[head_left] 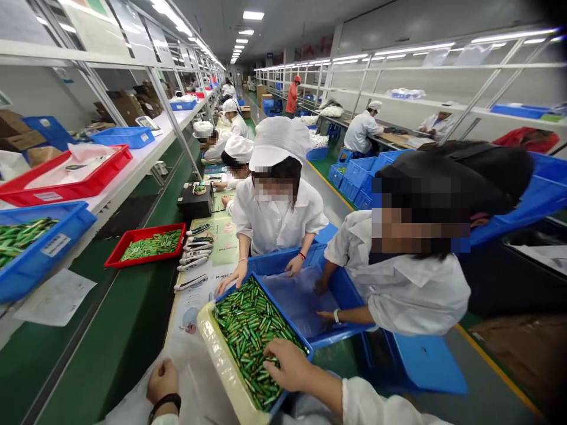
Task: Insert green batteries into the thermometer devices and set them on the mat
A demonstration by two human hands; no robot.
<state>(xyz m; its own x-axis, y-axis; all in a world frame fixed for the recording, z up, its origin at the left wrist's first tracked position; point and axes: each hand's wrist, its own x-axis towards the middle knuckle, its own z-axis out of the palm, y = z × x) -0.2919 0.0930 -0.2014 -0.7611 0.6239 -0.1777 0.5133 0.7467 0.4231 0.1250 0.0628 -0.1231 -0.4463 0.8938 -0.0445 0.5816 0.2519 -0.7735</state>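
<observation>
My right hand [290,364] reaches over a blue bin [283,319] heaped with small green cylinders with golden parts [250,321]. Its fingers are bent and apart, the tips touching the heap; I see nothing gripped in them. Down at the lower left, my left hand [163,381], with a black band at the wrist, has its fingers curled in beside a whitish sheet [190,378]. Whether it holds anything is hidden. A pale yellow, shiny padded edge [228,366] runs along the bin's near left side. A co-worker's hand [233,277] rests at the bin's far corner.
Two co-workers' arms reach into a second blue bin [316,251] lined with clear film [295,298]. Left of it, a red tray [148,245] holds more green cylinders near several white-and-black handheld tools [195,255]. A shelf [110,183] carries trays along the left.
</observation>
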